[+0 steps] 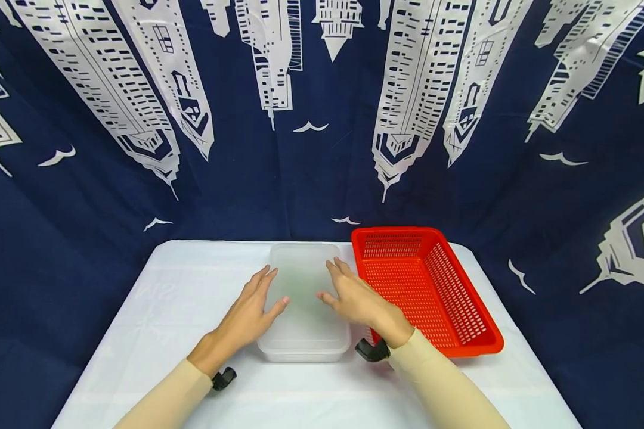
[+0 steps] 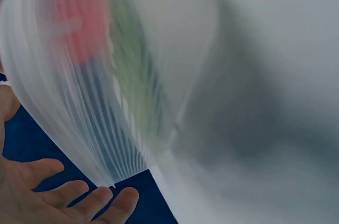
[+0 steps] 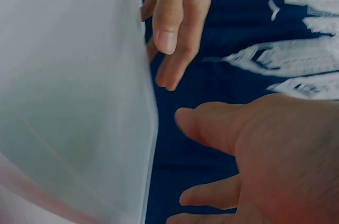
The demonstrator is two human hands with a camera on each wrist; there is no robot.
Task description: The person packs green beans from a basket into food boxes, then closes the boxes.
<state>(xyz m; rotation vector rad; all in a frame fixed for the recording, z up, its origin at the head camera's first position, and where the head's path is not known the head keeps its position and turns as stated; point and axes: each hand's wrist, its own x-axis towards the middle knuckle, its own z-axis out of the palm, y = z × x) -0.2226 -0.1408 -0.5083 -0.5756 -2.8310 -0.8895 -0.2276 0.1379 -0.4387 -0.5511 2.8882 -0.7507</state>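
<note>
A translucent white plastic container (image 1: 303, 333) with rounded corners lies on the table, and a faint green patch shows through its top. Over its left side my left hand (image 1: 249, 310) hovers with fingers spread. My right hand (image 1: 356, 295) is held above its right edge, fingers extended and thumb apart. Neither hand holds anything. In the left wrist view, the ridged container wall (image 2: 106, 144) lets blurred green and red show through. The right wrist view has the container's edge (image 3: 151, 128) apart from the fingers of both hands.
To the right of the container stands a red plastic basket (image 1: 408, 286) with perforated walls, its near left part behind my right forearm. A white cloth (image 1: 193, 286) covers the table. Behind hangs a navy curtain (image 1: 311, 185) printed with white buildings and birds.
</note>
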